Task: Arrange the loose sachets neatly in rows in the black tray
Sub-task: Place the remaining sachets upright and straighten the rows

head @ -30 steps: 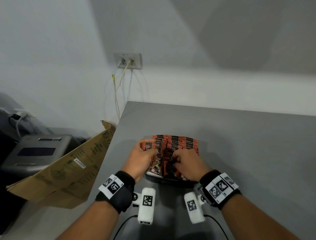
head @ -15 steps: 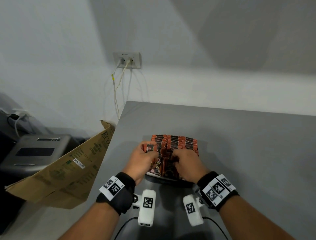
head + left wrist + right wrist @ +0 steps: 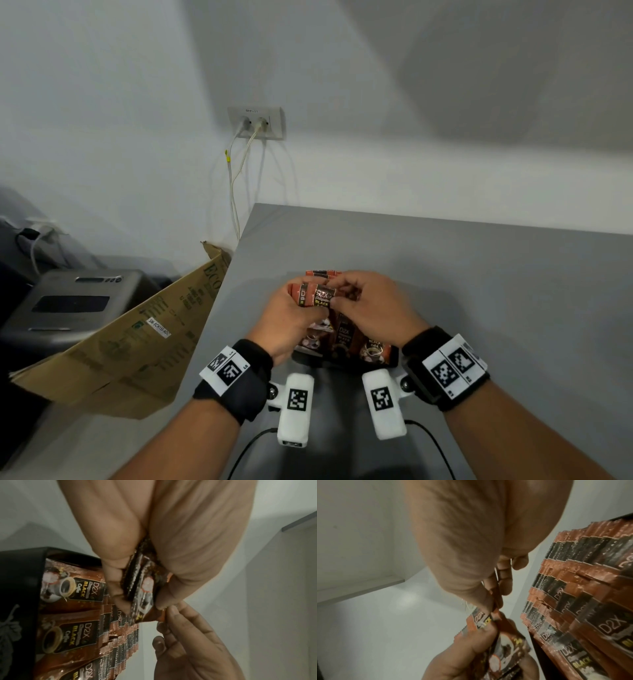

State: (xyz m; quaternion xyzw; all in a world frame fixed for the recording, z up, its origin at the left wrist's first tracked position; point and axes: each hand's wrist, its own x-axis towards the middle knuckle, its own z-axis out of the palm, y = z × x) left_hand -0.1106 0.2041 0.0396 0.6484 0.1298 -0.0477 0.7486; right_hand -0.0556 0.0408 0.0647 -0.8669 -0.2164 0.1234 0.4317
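The black tray (image 3: 394, 356) sits on the grey table, packed with rows of upright brown-and-black coffee sachets (image 3: 342, 337). My left hand (image 3: 308, 303) grips a small bundle of loose sachets (image 3: 320, 296) just above the tray's left side. My right hand (image 3: 337, 296) pinches the edge of one sachet in that bundle between thumb and finger. In the left wrist view the held bundle (image 3: 142, 588) stands edge-on beside the rows (image 3: 120, 635) and the tray wall (image 3: 18, 585). In the right wrist view my fingertips (image 3: 494, 601) pinch a sachet (image 3: 498, 623). My hands hide the tray's middle.
A brown cardboard box (image 3: 137, 342) leans against the table's left edge. Behind it stands a grey machine (image 3: 72, 305). A wall socket (image 3: 257, 121) with white cables is above the table's far left corner. Bare grey tabletop (image 3: 496, 291) lies to the right.
Both hands have lifted from the tray's rows. The left hand now holds the bundle higher, and the right hand has come across to pinch a sachet in it.
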